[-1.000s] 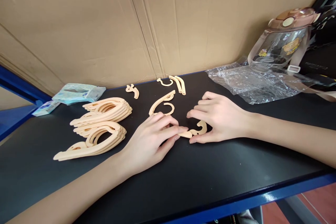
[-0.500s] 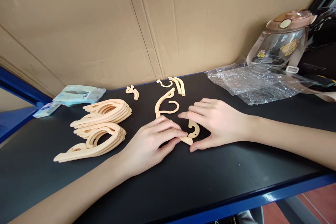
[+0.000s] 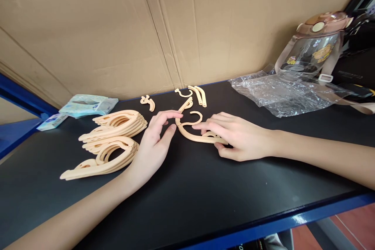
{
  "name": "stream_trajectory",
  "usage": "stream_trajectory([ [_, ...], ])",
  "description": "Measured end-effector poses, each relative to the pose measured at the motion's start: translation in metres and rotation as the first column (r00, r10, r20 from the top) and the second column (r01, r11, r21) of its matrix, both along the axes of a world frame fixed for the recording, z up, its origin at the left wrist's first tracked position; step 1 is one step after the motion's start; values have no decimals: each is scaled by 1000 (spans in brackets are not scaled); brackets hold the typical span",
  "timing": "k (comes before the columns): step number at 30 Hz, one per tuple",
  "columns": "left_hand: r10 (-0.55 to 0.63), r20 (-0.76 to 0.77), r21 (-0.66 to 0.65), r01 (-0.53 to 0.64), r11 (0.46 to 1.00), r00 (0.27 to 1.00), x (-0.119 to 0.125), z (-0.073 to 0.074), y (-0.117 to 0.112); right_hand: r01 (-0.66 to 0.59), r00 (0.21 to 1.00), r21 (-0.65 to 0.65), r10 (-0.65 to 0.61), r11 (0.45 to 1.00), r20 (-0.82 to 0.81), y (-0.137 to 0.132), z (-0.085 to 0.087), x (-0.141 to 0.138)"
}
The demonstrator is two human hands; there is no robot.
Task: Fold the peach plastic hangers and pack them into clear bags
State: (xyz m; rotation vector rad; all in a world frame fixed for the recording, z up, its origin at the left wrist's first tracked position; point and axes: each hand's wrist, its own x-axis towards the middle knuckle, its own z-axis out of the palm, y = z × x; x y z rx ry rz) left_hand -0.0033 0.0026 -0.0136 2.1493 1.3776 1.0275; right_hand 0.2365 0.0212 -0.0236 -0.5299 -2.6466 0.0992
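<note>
A beige folding clothes hanger [image 3: 193, 137] lies on the black tabletop, its arms spread and its hook curling between them. My right hand [image 3: 241, 136] has its fingers and thumb around the hanger's right arm, covering part of that end. By the middle joint is my left hand [image 3: 155, 136], thumb and forefinger apart, the fingertips at the joint. To the left sit two stacks of folded beige hangers [image 3: 117, 123], one in front of the other. Behind the hanger lie a loose hook [image 3: 185, 94] and two curved arm pieces [image 3: 201, 97].
More small beige pieces [image 3: 148, 102] lie near the cardboard wall [image 3: 102, 35]. Tissue packs [image 3: 88, 105] are at the back left. Crumpled clear plastic [image 3: 278, 93] and a strapped clear bottle [image 3: 310, 52] occupy the back right. A blue edge [image 3: 293, 220] runs along the front.
My left hand has moved left and back from the hanger's near arm to its joint. That arm has swung outward to the right, and my right hand has closed around it.
</note>
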Motion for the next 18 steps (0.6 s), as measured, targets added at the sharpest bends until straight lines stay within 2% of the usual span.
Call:
stream_trajectory([
  [3, 20, 17, -79, -19, 997, 1000, -2, -3, 4, 1, 1000, -4, -1, 1000, 3, 1, 0, -1],
  [10, 25, 27, -160, -20, 987, 999, -6, -12, 12, 20, 1000, 4, -20, 1000, -1, 3, -2, 0],
  [14, 26, 15, -166, -23, 986, 1000, -6, -14, 13, 53, 997, 11, -53, 999, -52, 2, -3, -1],
  [18, -14, -18, -147, 11, 989, 1000, -7, -14, 12, 139, 989, 33, -138, 990, -45, 2, -4, -2],
])
